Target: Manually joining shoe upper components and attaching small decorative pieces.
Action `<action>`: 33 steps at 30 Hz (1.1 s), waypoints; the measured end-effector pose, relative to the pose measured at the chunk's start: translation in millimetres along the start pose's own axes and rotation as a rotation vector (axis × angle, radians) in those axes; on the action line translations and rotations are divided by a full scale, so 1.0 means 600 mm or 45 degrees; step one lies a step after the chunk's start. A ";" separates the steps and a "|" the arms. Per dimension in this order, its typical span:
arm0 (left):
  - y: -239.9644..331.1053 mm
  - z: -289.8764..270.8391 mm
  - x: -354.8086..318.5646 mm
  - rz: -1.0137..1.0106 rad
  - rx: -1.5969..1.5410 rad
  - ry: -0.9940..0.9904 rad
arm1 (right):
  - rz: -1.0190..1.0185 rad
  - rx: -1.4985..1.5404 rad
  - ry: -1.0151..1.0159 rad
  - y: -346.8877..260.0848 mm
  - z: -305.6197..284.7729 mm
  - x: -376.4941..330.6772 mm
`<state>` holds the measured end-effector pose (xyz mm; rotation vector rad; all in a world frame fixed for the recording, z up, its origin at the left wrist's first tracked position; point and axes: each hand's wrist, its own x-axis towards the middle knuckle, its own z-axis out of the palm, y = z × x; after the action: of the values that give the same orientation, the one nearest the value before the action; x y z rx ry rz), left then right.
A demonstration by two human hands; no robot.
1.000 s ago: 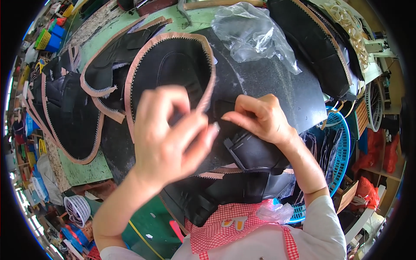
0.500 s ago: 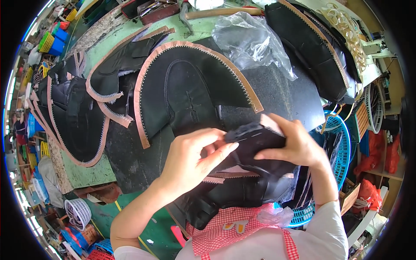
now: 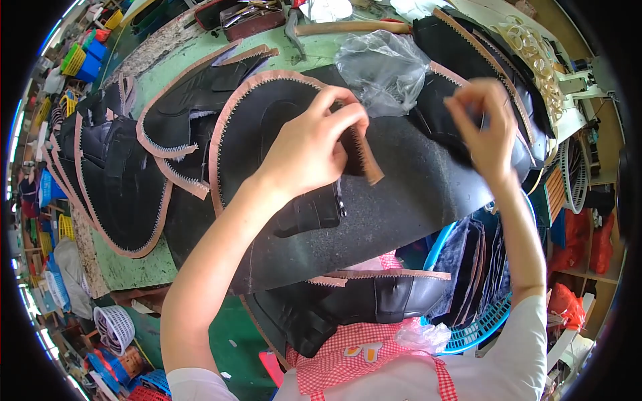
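Observation:
A large black foam-backed sheet (image 3: 401,200) lies across the green worktable, over several black leather pieces with tan zigzag-cut edging (image 3: 120,194). My left hand (image 3: 311,150) rests on the sheet and pinches a short tan-edged black strip (image 3: 364,157) at its top. My right hand (image 3: 488,127) is raised above the sheet's right part, fingers pinched together; whether it holds anything is unclear. More black leather pieces (image 3: 361,304) lie in my lap below the sheet.
A crumpled clear plastic bag (image 3: 384,67) lies beyond the sheet. A tray of tools (image 3: 244,17) stands at the table's far edge. A blue basket (image 3: 478,327) with dark pieces sits at my right. Coloured baskets and crates (image 3: 80,60) crowd the floor at left.
Both hands have moved up and apart from the folded black piece near my lap. The left now pinches a strip on the sheet, and the right has risen to the upper right.

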<state>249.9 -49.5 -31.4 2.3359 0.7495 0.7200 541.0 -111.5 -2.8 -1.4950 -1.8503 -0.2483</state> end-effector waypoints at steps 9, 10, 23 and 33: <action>-0.019 0.021 -0.042 0.022 -0.278 0.596 | -0.025 0.713 -0.708 -0.177 0.054 -0.079; -0.023 0.022 -0.043 0.075 -0.254 0.626 | -0.004 0.685 -0.749 -0.180 0.057 -0.082; 0.001 0.036 -0.048 0.032 -0.090 0.638 | 0.226 0.787 -0.805 -0.207 0.046 -0.098; 0.001 0.035 -0.059 0.066 -0.179 0.621 | -0.072 0.503 -0.469 -0.173 0.087 -0.069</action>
<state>238.7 -80.1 -56.5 2.0770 0.8105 1.3476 427.5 -145.5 -36.7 -1.2708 -2.0774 0.3737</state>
